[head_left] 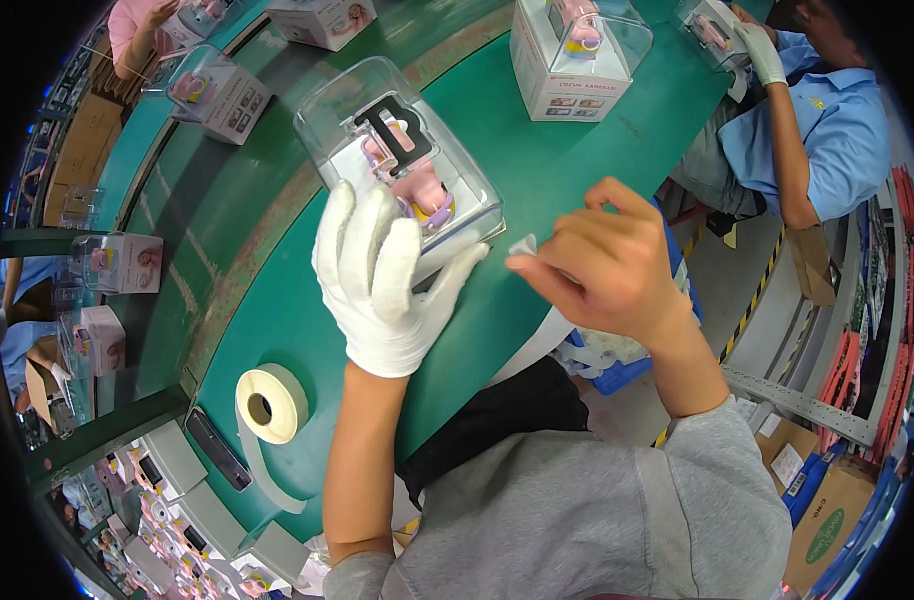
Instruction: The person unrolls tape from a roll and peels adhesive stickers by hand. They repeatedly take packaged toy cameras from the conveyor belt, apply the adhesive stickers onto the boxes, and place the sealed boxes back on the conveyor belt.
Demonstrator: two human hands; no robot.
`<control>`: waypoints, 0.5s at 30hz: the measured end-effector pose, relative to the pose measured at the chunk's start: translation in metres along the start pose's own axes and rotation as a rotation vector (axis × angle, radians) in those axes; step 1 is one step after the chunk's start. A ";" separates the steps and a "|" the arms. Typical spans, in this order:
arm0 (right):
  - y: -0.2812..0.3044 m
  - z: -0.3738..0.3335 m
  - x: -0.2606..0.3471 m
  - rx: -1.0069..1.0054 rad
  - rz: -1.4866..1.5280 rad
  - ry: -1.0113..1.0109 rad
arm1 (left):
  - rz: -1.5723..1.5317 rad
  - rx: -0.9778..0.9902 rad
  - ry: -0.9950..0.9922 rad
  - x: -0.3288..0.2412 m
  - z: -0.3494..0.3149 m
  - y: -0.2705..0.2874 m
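Our left hand (382,285) holds the clear-lidded box (439,150); right of it, our right hand (617,255) pinches a whitish scrap (522,246).

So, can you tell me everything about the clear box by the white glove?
The clear box looks like hard, shiny plastic with rounded corners, and has a pale base. Through it you can see a pink toy with yellow and purple parts, and a black piece. It sits at a slant over the green table. The gloved left hand holds its near end; the bare right hand isn't touching it.
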State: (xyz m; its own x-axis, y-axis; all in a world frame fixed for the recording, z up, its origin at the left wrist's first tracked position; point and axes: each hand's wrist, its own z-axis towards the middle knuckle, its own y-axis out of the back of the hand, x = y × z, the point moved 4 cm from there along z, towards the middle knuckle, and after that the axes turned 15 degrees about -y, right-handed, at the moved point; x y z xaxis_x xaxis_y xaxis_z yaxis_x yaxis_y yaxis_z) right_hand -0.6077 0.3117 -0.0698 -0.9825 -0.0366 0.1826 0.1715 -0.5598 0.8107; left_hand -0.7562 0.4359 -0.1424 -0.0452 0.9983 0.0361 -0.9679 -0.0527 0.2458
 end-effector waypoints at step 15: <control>-0.068 -0.039 -0.010 0.118 0.916 -0.475 | -0.366 0.302 0.768 0.009 -0.011 0.002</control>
State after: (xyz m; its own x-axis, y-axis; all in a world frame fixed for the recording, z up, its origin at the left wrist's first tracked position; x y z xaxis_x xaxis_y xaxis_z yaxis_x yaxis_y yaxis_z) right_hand -0.6127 0.3177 -0.1487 -0.3467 -0.0631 0.9358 0.8693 -0.3963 0.2953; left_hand -0.7615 0.4447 -0.1517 -0.0042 0.6891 -0.7247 -0.8530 0.3758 0.3622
